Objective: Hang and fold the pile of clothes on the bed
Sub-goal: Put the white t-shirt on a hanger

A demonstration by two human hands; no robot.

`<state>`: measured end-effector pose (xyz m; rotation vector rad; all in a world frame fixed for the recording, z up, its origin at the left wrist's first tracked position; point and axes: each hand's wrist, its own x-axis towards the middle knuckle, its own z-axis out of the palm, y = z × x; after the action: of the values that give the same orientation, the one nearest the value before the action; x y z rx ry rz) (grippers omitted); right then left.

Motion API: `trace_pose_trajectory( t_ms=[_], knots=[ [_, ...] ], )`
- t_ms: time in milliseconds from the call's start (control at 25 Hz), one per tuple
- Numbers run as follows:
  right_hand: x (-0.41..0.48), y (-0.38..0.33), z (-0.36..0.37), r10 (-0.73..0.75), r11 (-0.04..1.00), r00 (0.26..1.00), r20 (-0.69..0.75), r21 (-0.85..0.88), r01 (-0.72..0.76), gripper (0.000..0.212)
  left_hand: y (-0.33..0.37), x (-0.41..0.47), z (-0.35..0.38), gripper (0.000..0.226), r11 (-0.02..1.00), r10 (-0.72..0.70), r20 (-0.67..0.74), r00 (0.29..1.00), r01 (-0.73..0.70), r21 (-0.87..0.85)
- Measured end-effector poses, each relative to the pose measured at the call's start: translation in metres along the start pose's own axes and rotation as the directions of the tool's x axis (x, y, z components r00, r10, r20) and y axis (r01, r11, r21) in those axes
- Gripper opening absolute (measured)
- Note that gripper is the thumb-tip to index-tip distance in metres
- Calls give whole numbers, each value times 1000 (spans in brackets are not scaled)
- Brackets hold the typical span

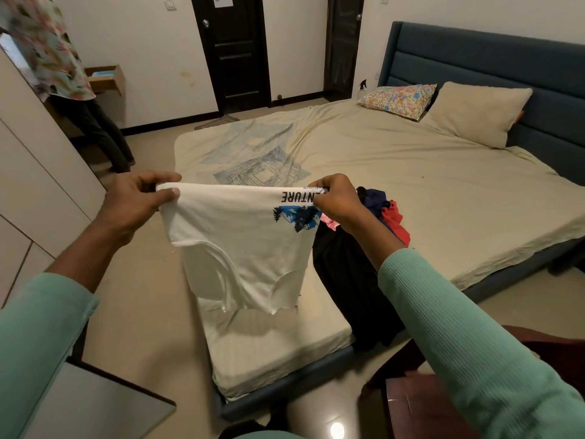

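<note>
Sleeves point(474, 343) up front, we hold the shirt point(240, 236) stretched over the bed point(411, 185), near corner: left hand point(136, 201) pinching one end, right hand point(335, 201) pinching the other, pile point(386, 213) just right.

Far wall now: two dark doors, one in the middle point(235, 52) with a sheet of paper point(222, 0) stuck near its top, the other point(343, 45) further right. A light switch point(170, 4) sits left of them. Far left, a person in a floral top point(47, 49) and dark trousers stands by a small wooden wall shelf point(106, 79). Pale wardrobe panels point(34, 172) run down the left side. Over on the right, a floral pillow point(399, 99) and a plain beige pillow point(478, 114) lean at the blue padded headboard point(493, 58), with what looks like a spray bottle point(361, 88) just beyond. Near right, dark reddish wooden furniture point(418, 407); near left, a grey tabletop point(95, 407). A lamp glare point(337, 430) shines on the glossy floor point(139, 296).
</note>
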<state>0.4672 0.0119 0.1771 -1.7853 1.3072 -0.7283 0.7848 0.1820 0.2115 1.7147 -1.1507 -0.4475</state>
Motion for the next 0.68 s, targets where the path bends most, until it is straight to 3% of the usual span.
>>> trace_pose_trajectory(
  t_ms=[120,240,320,400,480,560,680],
  knots=[
    [-4,6,-6,-101,955,994,-36,-284,87,26,-3,-11,-2,27,937,105,23,994,-107,334],
    [-9,19,-5,-190,916,974,-127,-379,130,27,1,-25,9,18,891,170,52,984,-176,419],
    [-12,34,-8,-183,930,966,-185,-352,109,30,1,-34,16,16,867,166,58,984,-174,467],
    [-20,50,-15,-120,977,973,-196,-199,80,28,-5,-43,21,19,832,141,89,986,-167,529],
    [-30,66,-24,11,991,994,-111,136,4,22,-12,-50,28,20,880,45,170,984,-120,459],
    [-39,80,-33,121,864,992,37,488,-124,19,-15,-60,37,21,978,-76,319,945,9,207],
    [-34,99,-32,177,737,981,78,650,-185,19,-23,-62,49,33,980,-154,409,899,193,-55]
  ],
)
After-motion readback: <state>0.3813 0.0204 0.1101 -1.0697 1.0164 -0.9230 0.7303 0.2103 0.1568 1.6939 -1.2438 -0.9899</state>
